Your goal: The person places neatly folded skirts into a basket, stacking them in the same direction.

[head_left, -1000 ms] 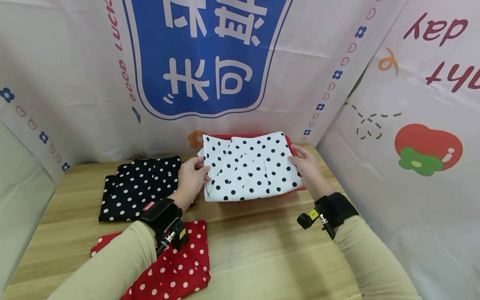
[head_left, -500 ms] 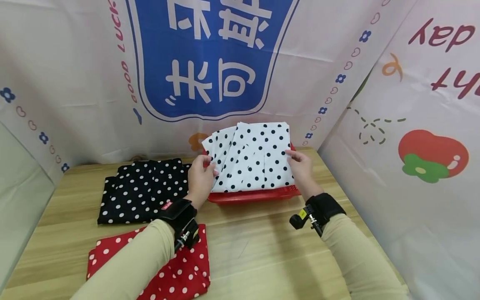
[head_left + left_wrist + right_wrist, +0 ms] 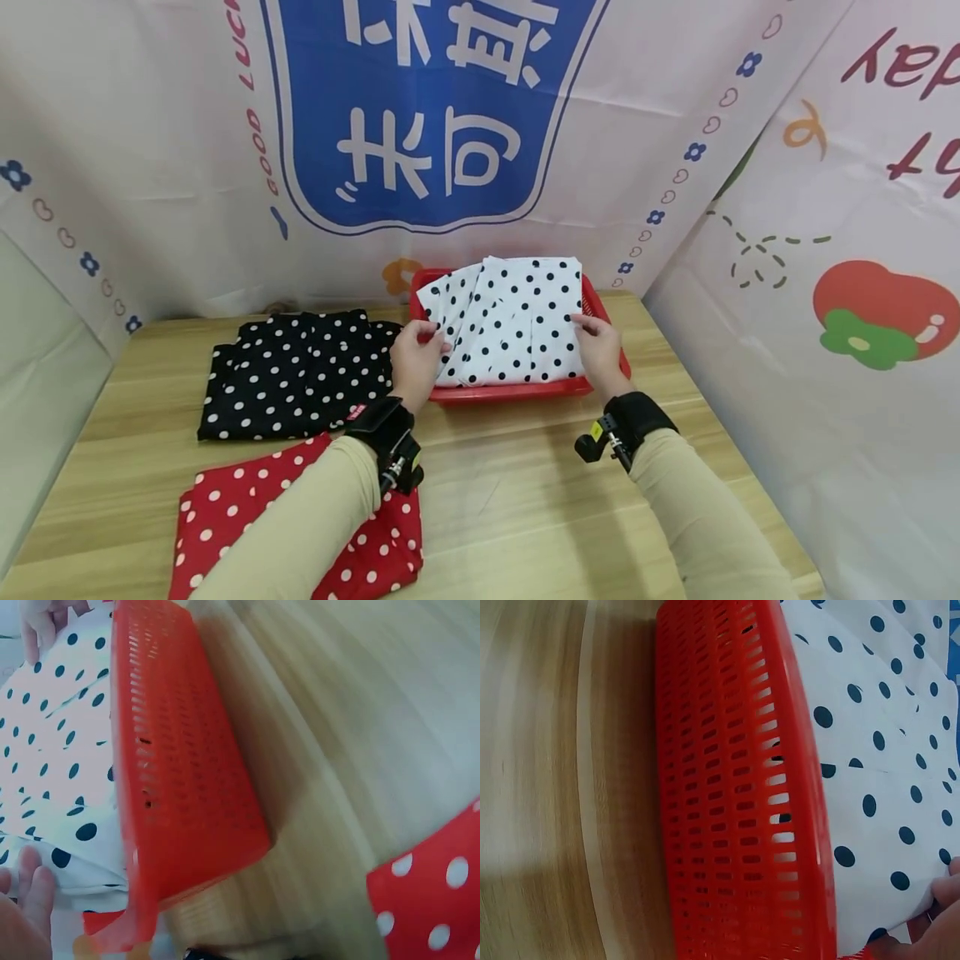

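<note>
A folded white cloth with black dots (image 3: 517,325) lies inside the rim of a red plastic basket (image 3: 517,392) at the back of the table. My left hand (image 3: 416,358) pinches the cloth's left edge, with the thumb on top. At the opposite edge my right hand (image 3: 600,354) pinches it between thumb and fingers. In the right wrist view, the fingers of the right hand (image 3: 937,930) partly reach under the cloth's edge. The basket's perforated wall (image 3: 187,750) fills the middle of the left wrist view. Its inside bottom is hidden under the cloth.
A folded black cloth with white dots (image 3: 300,375) lies left of the basket. Nearer, a red cloth with white dots (image 3: 240,500) is partly covered by the left sleeve. Printed white hangings (image 3: 187,233) stand behind and right of the wooden table (image 3: 525,500).
Both hands have carried the white cloth back, then lowered it into the basket, drawing its sides inward. More of the basket's front and right rim shows now.
</note>
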